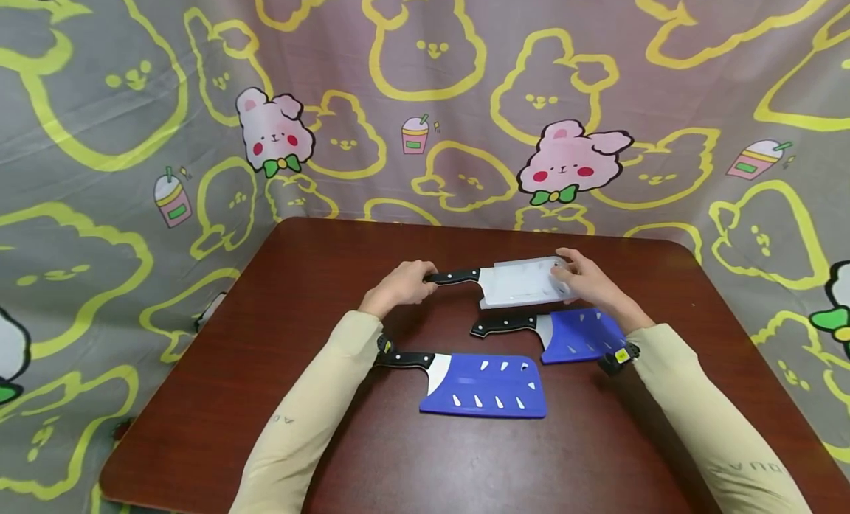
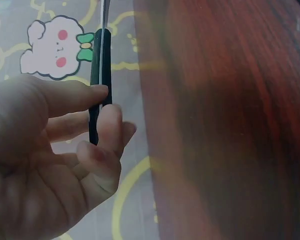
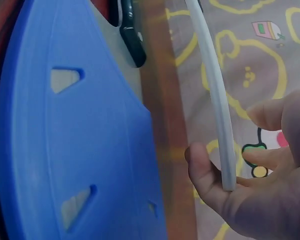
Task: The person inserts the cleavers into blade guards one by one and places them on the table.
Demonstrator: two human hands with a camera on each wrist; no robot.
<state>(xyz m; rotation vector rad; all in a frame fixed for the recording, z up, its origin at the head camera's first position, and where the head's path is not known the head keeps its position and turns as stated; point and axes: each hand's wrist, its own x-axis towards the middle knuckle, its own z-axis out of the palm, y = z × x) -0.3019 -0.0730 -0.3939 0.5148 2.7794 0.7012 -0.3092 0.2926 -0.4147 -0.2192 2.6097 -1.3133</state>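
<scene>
A cleaver with a black riveted handle (image 1: 458,276) and a whitish translucent blade guard (image 1: 518,284) is held above the far part of the table. My left hand (image 1: 401,284) pinches the handle's end between thumb and fingers, as the left wrist view also shows with the handle (image 2: 106,60) edge-on. At the opposite end, my right hand (image 1: 589,279) grips the guard's corner, thumb on the near face. The right wrist view has this white guard (image 3: 217,95) edge-on between thumb and fingers. The blade itself is mostly hidden by the guard.
Two cleavers in blue slotted guards lie on the brown table (image 1: 265,396): one blue guard (image 1: 488,385) nearer me, another blue guard (image 1: 574,335) behind it, partly under my right forearm. A patterned curtain (image 1: 451,116) hangs behind the table.
</scene>
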